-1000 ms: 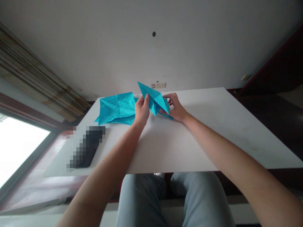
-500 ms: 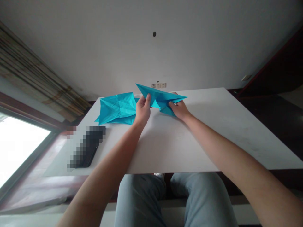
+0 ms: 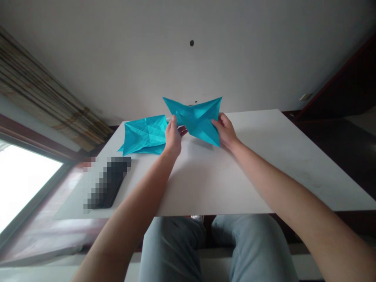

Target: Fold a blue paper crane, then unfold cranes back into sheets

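A blue sheet of folded paper (image 3: 201, 119) is held up above the table, its pointed corners spread out to the sides. My right hand (image 3: 226, 131) pinches its right edge, thumb in front and fingers behind. At the left edge, my left hand (image 3: 174, 137) has its thumb against the paper, with the other fingers curled partly beneath. Just left of that hand lies a second blue creased paper (image 3: 145, 135), whose layers stand slightly apart along the near side.
The white table (image 3: 211, 184) reaches to a grey wall at the back. A dark, partly pixelated flat object (image 3: 110, 188) lies at the table's left. My legs in jeans (image 3: 252, 243) are under the near edge. A curtain (image 3: 44, 94) hangs at left.
The held paper has turned and opened out, from a narrow folded shape to a broad face towards me. My left hand shifted slightly left and nearer. The second paper stays put.
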### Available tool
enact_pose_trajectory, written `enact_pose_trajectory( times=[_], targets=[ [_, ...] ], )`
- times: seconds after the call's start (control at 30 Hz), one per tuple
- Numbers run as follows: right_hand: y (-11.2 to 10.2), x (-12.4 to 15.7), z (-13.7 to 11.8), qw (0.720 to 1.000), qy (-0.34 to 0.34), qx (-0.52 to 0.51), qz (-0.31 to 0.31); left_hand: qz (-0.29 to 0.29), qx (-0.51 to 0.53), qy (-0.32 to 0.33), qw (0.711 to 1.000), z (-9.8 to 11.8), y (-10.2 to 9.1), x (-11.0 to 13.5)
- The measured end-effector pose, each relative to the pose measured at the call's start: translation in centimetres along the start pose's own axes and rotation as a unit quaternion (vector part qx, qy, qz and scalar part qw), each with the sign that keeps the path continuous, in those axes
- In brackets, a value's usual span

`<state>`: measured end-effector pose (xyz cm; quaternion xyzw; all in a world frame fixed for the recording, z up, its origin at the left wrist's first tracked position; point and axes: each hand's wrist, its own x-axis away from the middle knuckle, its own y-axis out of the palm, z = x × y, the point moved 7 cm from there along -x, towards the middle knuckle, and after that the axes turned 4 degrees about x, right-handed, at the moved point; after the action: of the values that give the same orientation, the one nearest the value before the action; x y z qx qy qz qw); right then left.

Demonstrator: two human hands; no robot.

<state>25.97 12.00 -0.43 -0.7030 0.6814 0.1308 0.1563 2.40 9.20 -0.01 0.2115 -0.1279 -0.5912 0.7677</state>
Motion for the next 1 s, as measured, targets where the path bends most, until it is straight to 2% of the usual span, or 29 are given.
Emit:
enact_pose_trajectory(
  times=[0.07,0.17,0.37,0.47,0.6,0.73,0.87,1.0],
  targets=[
    [-0.4,-0.2,0.1,0.999,-0.016,0.038,0.024,-0.025,0.013,-0.021,0.999,0.0,0.5,0.5],
    [-0.8,-0.1,-0.5,0.992,-0.044,0.109,0.042,-0.059,0.014,-0.018,0.998,0.4,1.4,1.5],
    [0.5,1.2,-2.2,0.975,-0.067,0.210,-0.024,-0.074,-0.079,0.040,0.993,0.4,1.7,2.3],
    [1.4,1.6,-2.9,0.968,-0.093,0.223,-0.060,-0.051,-0.102,0.065,0.991,0.4,1.3,2.1],
    [1.8,1.8,-3.2,0.966,-0.108,0.221,-0.084,0.024,-0.130,0.076,0.988,0.7,0.1,1.5],
    [0.6,1.2,-2.4,0.982,-0.082,0.165,-0.030,0.070,-0.104,0.066,0.990,0.9,-0.6,1.1],
    [-1.0,0.3,-0.8,0.993,-0.034,0.104,0.043,0.096,-0.017,0.027,0.995,0.6,-0.7,0.8],
    [-1.4,0.0,-0.1,0.997,-0.004,0.044,0.056,0.122,0.056,-0.012,0.991,0.4,-0.9,0.8]
  ],
)
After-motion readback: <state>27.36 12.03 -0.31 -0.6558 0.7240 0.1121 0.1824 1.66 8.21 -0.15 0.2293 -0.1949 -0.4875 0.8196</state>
